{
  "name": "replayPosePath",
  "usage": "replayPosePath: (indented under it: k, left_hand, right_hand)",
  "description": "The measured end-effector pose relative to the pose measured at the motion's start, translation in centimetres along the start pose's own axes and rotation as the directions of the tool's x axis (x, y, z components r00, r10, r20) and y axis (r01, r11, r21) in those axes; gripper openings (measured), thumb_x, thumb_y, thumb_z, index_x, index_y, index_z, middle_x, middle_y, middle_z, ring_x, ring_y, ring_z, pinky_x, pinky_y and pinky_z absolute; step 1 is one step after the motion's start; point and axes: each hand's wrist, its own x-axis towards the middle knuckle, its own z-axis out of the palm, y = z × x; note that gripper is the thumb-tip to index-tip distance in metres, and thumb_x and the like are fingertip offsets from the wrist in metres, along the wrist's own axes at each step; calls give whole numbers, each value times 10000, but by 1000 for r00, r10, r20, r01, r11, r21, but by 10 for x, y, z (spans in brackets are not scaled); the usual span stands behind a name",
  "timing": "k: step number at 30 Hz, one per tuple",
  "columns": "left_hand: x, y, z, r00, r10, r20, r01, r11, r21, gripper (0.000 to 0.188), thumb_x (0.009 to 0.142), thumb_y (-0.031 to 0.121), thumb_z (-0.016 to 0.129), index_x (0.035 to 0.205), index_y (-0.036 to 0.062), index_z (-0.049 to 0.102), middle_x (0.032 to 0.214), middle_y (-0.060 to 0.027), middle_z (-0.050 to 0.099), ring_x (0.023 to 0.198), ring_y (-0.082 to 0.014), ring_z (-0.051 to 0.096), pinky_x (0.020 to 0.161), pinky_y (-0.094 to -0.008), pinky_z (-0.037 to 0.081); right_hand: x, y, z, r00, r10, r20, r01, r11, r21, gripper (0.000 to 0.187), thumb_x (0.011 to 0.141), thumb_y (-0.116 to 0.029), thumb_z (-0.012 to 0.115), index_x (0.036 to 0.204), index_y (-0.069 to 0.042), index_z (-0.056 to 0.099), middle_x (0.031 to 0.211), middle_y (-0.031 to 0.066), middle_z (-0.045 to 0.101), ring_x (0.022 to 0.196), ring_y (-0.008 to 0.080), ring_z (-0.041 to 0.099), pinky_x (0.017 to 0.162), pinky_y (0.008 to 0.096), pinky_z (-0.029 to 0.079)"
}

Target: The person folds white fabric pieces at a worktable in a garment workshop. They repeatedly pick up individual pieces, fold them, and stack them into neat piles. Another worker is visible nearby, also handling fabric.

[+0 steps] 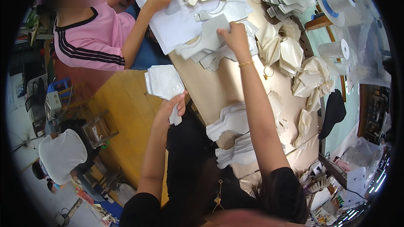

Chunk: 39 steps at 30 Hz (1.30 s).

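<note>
My left hand [170,110] is closed around the narrow end of a small stack of white cut pieces [165,82], held up beside the table's near left edge. Their broad, angular ends point away from me. Reaching across the table, my right hand [235,40] pinches the edge of a light grey cut piece [211,33] with a curved outline. That piece lies tilted over a spread pile of similar pieces [212,59]. Part of the pile is hidden beneath it.
The tan table [191,80] also bears stacked white pieces [229,122], cream bundles [280,48] and a key ring [268,73]. Thread spools [338,2] stand at right. Across the left corner, a person in pink [92,38] handles pieces over white sheets [162,33]. Another person [63,155] sits behind.
</note>
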Motion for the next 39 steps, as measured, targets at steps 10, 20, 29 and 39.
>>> replayPosePath:
  k: [10,20,29,39]
  left_hand:
    - [7,18,-32,979,179,-97,-156,965,213,402,963,341,608,1137,-20,581,779,-36,552,517,-98,491,442,-233,372]
    - [-22,1,10,948,-118,296,174,970,-170,803,808,557,723,1301,-38,504,929,-94,625,724,-159,590,633,-289,491]
    - [-8,-41,26,794,-246,556,296,955,0,358,826,125,708,1111,-24,551,682,-50,528,725,-204,601,773,-393,531]
    - [-15,-43,20,908,-259,330,308,946,-103,249,834,15,656,1065,3,565,745,-68,540,603,-165,543,598,-328,458]
  right_hand:
    - [-49,-32,-28,980,-201,0,190,927,325,371,797,-48,712,1146,3,598,1062,147,627,874,296,640,767,355,515]
    - [-106,-38,-91,669,-438,600,-12,801,598,399,819,-126,753,1161,11,600,996,104,616,881,195,582,833,309,481]
    - [-71,17,-28,997,-79,-5,79,994,74,519,763,-292,810,1178,-40,626,1099,147,580,1005,316,563,895,389,462]
    - [-19,32,-10,938,348,-2,-336,903,-267,1191,515,-459,934,1466,-37,354,1318,193,475,1231,397,441,1020,523,389]
